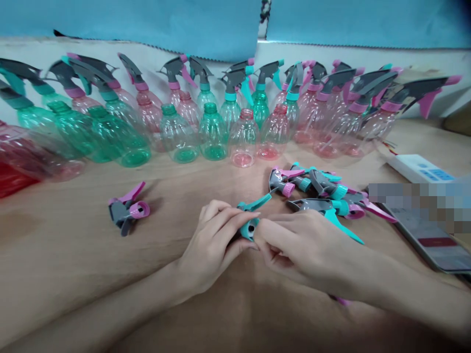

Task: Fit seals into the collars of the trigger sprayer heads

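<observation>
My left hand (217,240) is closed around a grey and teal trigger spray head (249,229), with its round teal collar facing me and its teal trigger sticking out to the upper right. At the collar's right side, the fingers of my right hand (294,240) are curled and pressed together. What those fingers pinch, if anything, is hidden. Just beyond the right hand lies a pile of loose spray heads (324,189) in grey with pink or teal parts. Off to the left, a single pink and grey spray head (128,208) rests on the table.
Uncapped green bottles (213,132) and pink bottles (245,137) stand across the table's back, before bottles with spray heads fitted (228,105). A red object (14,174) is at far left. At right lie a phone (430,235) and a white box (421,167).
</observation>
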{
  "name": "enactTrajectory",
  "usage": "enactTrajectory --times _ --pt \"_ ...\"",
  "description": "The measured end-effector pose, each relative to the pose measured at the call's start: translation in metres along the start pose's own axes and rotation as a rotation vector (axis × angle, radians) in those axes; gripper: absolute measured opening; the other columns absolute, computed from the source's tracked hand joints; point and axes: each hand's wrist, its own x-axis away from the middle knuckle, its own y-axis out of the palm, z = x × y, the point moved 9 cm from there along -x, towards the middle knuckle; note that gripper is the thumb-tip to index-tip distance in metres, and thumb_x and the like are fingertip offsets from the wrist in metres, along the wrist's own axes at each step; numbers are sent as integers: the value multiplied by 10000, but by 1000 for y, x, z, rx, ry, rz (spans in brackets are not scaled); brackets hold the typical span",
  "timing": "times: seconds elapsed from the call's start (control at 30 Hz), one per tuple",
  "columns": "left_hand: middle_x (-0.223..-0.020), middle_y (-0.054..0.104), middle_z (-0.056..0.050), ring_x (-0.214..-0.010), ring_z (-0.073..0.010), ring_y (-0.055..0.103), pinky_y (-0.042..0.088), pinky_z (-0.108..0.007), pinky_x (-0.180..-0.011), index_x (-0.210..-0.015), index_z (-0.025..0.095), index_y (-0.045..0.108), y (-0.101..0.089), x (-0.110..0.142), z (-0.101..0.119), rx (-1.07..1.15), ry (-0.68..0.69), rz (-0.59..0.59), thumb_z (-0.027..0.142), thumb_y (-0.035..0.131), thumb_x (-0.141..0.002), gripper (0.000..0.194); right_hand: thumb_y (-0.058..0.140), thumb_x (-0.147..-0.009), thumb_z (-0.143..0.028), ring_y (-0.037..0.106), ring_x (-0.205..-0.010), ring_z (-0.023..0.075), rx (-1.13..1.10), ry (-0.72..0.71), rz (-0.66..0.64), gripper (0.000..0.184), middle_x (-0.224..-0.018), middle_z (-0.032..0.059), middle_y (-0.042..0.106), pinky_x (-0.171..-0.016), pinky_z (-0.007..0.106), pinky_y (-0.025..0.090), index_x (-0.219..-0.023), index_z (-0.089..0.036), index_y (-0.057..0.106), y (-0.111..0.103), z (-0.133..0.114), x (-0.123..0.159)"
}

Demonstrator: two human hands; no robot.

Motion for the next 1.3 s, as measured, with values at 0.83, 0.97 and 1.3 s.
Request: enactTrajectory --times 0.83,0.97,1.3 --pt "-996 632 -73 -879 -210 481 437 -369 -779 -1143 173 520 1 0 -5 53 -38 4 368 387 -961 298 355 -900 -81 531 -618 147 319 -127 249 338 -685 35 652 -571 260 393 -642 -175 552 -9 -20 4" --pt "-956 634 -67 -876 -208 496 436 -352 -782 -1113 182 548 0 -2 -7 66 -76 12 384 395 -956 298 343 -870 -37 431 -526 123 243 -144 313 363 -557 19 570 -494 240 349 -572 -169 504 -15 -20 3" --pt "-891 632 -58 -859 -211 466 417 -343 -769 -1075 174 569 0 -3 -8 67 -109 -16 443 433 -922 338 458 -870 -110 512 -613 127 131 113 222 156 -727 19 591 -532 241 373 -735 -189 448 -23 12 11"
